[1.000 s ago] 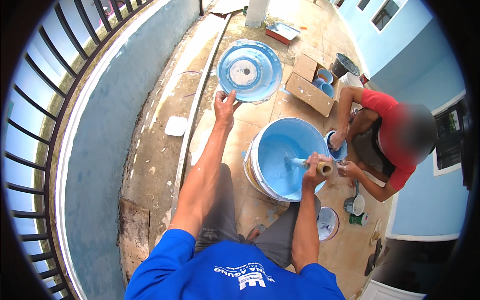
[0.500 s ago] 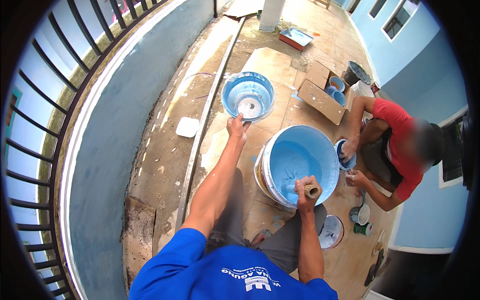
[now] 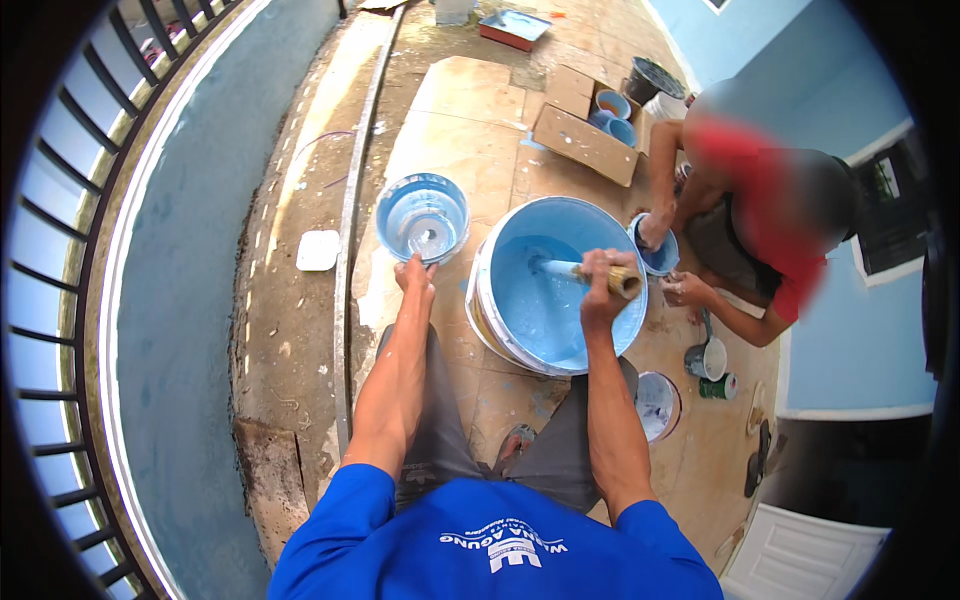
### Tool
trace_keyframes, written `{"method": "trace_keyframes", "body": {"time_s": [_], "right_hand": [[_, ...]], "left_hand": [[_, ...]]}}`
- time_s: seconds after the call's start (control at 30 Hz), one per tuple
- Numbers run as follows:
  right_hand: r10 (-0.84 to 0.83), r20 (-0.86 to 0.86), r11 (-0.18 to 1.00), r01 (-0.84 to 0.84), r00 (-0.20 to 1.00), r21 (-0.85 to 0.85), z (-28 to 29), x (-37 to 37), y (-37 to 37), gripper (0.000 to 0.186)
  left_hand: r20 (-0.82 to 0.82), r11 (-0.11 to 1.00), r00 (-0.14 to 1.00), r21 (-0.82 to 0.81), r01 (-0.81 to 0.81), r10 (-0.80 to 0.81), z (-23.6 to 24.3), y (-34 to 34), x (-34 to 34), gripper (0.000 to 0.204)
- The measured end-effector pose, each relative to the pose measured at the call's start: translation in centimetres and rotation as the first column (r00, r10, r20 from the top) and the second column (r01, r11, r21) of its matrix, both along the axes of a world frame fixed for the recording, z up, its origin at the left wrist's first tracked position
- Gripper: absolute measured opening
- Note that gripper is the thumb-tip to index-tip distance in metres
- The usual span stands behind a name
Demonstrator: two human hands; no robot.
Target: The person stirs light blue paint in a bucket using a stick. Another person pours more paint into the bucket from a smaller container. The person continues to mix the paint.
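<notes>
While the right hand (image 3: 607, 278) grips the stiff-looking stick (image 3: 565, 269) near its top, the left hand (image 3: 414, 275) holds the probably light, paint-slick pail (image 3: 425, 205) beside the large bucket (image 3: 570, 214) by its near edge, the sensible hold; its underside is hidden.

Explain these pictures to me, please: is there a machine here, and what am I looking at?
There is no machine: these are a person's own bare hands. A wide camera worn on the head looks down, so straight edges bend.

The left hand holds a round blue-smeared container by its edge. The right hand grips a stick that dips into blue liquid in a big bucket.

On the floor beyond are a cardboard box with blue-stained pots in it and a red-sided tray. At the right, a co-worker in a red shirt reaches into a smaller pail.
</notes>
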State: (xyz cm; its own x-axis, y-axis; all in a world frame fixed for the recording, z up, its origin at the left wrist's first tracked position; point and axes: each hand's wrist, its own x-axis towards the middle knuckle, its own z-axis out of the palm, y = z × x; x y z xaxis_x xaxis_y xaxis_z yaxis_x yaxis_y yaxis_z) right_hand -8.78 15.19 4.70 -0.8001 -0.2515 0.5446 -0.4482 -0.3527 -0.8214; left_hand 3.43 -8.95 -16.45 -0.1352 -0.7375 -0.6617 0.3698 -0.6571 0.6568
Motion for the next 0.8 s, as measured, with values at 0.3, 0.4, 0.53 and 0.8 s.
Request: {"method": "trace_keyframes", "body": {"time_s": [0.3, 0.4, 0.53, 0.8], "right_hand": [[0.098, 0.026, 0.952, -0.101, 0.995, 0.29, -1.4, 2.9, 3.9, 0.023], [0.145, 0.086, 0.919, -0.166, 0.986, 0.356, -0.6, 4.4, 6.8, 0.023], [0.076, 0.188, 0.921, -0.141, 0.979, 0.362, 0.3, 5.0, 8.3, 0.023], [-0.044, 0.09, 0.99, 0.031, 0.995, 0.136, 1.8, 1.6, 3.1, 0.025]], "left_hand": [[-0.058, 0.994, 0.997, -0.087, -0.063, 0.059, -4.7, -1.4, -0.5, 0.027], [-0.103, 0.992, 0.994, -0.12, -0.041, 0.029, -5.0, -2.4, -0.2, 0.027], [-0.053, 0.985, 0.987, -0.089, 0.148, -0.153, -3.6, -2.0, 1.2, 0.047], [0.311, 0.89, 0.91, -0.276, 0.363, -0.275, 3.9, 1.2, 2.3, 0.057]]}}
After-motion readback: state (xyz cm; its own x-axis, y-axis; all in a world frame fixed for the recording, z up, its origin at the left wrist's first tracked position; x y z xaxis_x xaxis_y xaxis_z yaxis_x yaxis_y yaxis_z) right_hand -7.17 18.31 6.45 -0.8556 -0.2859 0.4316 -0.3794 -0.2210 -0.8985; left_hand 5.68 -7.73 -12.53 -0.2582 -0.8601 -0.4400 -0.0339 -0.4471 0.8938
